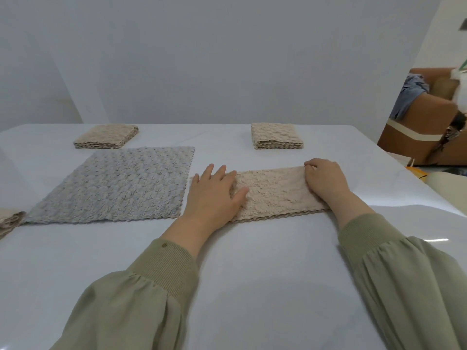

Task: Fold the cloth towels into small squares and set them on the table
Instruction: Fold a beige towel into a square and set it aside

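A beige towel [275, 193] lies folded into a long strip on the white table [252, 261], in front of me and a little to the right. My left hand [214, 193] presses flat on its left end with straight fingers. My right hand [326, 179] rests on its right end, fingers curled and pinching the far right corner. A grey-blue towel [118, 183] lies spread flat to the left. Two beige towels folded into small squares sit at the back, one on the left [107, 136] and one on the right [276, 136].
A crumpled beige cloth [10, 221] pokes in at the table's left edge. Beyond the table's right edge stands a brown chair [424, 122] with blue cloth over it. A plain wall rises behind the table.
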Action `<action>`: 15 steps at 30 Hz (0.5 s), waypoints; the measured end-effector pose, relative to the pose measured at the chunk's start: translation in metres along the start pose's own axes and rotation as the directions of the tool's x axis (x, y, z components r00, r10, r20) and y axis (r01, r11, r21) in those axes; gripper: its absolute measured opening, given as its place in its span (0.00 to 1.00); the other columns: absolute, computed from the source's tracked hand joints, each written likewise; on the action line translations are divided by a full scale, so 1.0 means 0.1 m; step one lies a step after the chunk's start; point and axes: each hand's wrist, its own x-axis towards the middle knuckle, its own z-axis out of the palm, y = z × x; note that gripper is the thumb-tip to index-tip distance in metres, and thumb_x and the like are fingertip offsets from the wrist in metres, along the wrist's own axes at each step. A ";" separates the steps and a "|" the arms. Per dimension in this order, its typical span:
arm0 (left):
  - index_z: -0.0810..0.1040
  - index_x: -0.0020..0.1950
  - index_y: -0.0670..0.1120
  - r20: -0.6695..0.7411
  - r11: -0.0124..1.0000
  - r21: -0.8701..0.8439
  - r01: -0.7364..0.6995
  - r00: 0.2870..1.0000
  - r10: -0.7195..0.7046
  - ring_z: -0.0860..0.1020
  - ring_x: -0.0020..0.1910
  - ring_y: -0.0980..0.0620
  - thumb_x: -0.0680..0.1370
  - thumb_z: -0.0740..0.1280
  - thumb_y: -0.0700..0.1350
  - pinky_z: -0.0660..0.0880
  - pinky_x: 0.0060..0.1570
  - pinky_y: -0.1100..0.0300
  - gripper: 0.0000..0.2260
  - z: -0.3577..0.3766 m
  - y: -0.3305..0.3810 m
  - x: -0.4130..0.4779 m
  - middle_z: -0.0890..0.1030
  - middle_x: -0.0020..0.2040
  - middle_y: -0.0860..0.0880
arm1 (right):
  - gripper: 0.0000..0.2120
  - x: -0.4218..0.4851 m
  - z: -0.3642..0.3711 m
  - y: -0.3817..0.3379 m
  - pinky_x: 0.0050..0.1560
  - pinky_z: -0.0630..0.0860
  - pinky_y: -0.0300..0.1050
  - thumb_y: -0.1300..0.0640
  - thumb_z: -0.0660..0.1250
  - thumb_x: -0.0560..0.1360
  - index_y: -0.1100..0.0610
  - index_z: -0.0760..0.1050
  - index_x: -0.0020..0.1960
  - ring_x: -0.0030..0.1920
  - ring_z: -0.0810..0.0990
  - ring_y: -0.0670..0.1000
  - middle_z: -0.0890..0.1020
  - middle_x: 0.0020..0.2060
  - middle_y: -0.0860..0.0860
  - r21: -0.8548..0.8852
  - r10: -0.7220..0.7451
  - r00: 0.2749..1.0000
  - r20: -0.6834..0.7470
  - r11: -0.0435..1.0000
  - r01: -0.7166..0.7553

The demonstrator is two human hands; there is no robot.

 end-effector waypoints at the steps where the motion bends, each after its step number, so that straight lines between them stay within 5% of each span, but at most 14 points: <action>1: 0.54 0.77 0.54 0.056 1.000 0.000 -0.028 0.998 0.028 0.46 0.77 0.49 0.79 0.49 0.63 0.44 0.73 0.46 0.28 0.02 0.02 -0.01 0.52 0.78 0.51 | 0.19 0.02 -0.01 0.02 0.65 0.64 0.52 0.55 0.53 0.79 0.56 0.72 0.67 0.66 0.66 0.60 0.73 0.66 0.55 -0.063 0.031 0.999 0.013 0.998 -0.030; 5: 0.46 0.77 0.57 0.225 0.994 0.092 -0.064 0.973 0.042 0.42 0.77 0.49 0.77 0.46 0.67 0.42 0.73 0.45 0.30 0.08 0.03 -0.01 0.44 0.78 0.54 | 0.22 0.04 0.01 0.04 0.64 0.61 0.56 0.50 0.49 0.79 0.58 0.69 0.67 0.66 0.63 0.61 0.70 0.65 0.57 -0.296 0.114 0.989 0.093 0.952 -0.082; 15: 0.45 0.77 0.58 0.229 0.992 0.107 -0.065 0.973 0.039 0.42 0.77 0.50 0.77 0.45 0.68 0.42 0.73 0.44 0.31 0.10 0.02 0.01 0.44 0.78 0.54 | 0.20 0.04 0.02 0.00 0.69 0.56 0.56 0.52 0.59 0.74 0.55 0.70 0.65 0.69 0.62 0.58 0.70 0.65 0.54 -0.159 0.057 0.995 0.082 0.986 -0.044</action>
